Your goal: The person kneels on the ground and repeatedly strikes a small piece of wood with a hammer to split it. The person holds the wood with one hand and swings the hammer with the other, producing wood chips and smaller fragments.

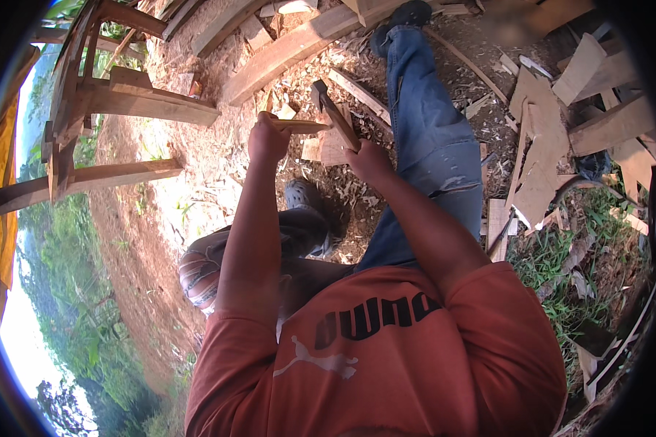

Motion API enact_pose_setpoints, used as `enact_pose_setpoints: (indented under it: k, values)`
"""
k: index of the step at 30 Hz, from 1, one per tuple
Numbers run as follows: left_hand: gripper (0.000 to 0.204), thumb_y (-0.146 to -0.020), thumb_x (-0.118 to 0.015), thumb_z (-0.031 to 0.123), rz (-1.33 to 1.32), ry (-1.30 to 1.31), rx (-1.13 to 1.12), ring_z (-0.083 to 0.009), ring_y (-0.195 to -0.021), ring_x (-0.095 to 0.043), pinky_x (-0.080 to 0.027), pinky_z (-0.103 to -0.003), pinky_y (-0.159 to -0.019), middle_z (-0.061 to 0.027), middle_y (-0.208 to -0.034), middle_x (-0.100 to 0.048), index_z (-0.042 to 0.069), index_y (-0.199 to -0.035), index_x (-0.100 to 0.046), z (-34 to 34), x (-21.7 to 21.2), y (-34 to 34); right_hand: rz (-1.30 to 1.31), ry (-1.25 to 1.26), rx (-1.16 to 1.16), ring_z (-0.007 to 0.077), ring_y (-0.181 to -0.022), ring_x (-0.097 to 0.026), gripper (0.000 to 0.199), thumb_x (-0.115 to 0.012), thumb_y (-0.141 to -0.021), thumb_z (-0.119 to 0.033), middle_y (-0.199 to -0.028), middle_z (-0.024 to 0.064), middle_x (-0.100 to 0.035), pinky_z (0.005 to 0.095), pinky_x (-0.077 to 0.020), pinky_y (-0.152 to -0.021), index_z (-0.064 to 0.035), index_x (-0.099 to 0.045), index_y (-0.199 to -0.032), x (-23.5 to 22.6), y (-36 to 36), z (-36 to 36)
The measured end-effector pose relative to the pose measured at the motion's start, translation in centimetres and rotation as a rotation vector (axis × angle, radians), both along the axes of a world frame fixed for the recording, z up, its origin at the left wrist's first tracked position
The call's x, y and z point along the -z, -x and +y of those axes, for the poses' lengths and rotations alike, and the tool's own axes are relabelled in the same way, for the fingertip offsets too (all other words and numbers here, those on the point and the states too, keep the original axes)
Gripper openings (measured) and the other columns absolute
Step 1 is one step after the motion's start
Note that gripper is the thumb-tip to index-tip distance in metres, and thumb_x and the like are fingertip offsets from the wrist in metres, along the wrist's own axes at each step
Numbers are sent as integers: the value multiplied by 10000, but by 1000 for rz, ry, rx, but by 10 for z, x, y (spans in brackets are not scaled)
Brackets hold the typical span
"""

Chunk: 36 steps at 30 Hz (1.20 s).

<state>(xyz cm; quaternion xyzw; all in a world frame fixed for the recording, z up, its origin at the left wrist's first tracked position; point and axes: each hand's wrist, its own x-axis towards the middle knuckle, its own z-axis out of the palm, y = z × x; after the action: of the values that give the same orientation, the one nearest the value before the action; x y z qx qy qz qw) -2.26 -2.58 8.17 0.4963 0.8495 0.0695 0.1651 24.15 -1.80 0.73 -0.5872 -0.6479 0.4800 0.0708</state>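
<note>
My left hand (268, 138) is closed around one end of a short pointed wooden stake (304, 127), whose tip points right. In my right hand (370, 160) is the wooden handle of a hatchet (340, 122); its dark metal head is raised up and to the left, beyond the stake. The exact shape of the head's edge is hard to make out. Beneath the stake and handle lies a pale wooden block (334, 148) on chip-covered ground, partly hidden by the tool and my right hand.
A long thick beam (291, 54) lies beyond my hands. A timber frame (146, 102) juts in from the left. Broken boards (543, 146) are heaped at the right, beside grass (554, 269). My jeans-clad leg (430, 124) stretches forward; a grey clog (301, 195) is on my other foot.
</note>
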Motion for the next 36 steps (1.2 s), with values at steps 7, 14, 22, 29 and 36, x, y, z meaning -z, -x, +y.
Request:
enact_pose_setpoints:
  k: [7, 14, 22, 29, 36]
  values:
    - [564, -919, -864, 333, -3, -17, -20, -474, -1057, -762, -608, -545, -937, -277, -1095, -781, 6, -1254, -549, 1, 1, 2, -7, -21, -13, 456, -1036, -765, 490, -728, -985, -435, -1067, 255, -790, 530, -599, -928, 3, -741, -1205, 7, 5, -5]
    - [545, -931, -852, 350, -47, 26, -122, -448, -1065, -770, -604, -528, -950, -268, -1108, -783, -12, -1232, -578, 5, -9, -7, -131, -9, -55, 440, -1040, -766, 439, -714, -979, -369, -1070, 277, -778, 548, -588, -913, 9, -726, -1203, 36, 9, -28]
    - [522, -926, -848, 328, -67, -9, -128, -450, -1079, -767, -600, -528, -955, -267, -1113, -783, -13, -1223, -587, 6, -4, -7, 35, -85, 23, 449, -973, -774, 421, -709, -974, -334, -1006, 259, -784, 552, -612, -889, 17, -730, -1207, 4, 13, -9]
    - [527, -911, -847, 307, -98, -32, -129, -445, -1064, -772, -601, -531, -952, -257, -1092, -788, -20, -1224, -576, 1, -5, -6, -133, -77, -64, 461, -960, -767, 368, -718, -972, -318, -979, 263, -780, 567, -604, -872, 9, -732, -1140, 43, 6, -27]
    - [518, -921, -855, 323, -73, -11, -157, -444, -1083, -768, -604, -521, -953, -262, -1112, -781, -8, -1209, -580, 1, -5, -6, 74, -154, -27, 457, -997, -763, 426, -725, -964, -362, -1016, 254, -780, 559, -597, -919, -6, -735, -1198, -1, 16, -13]
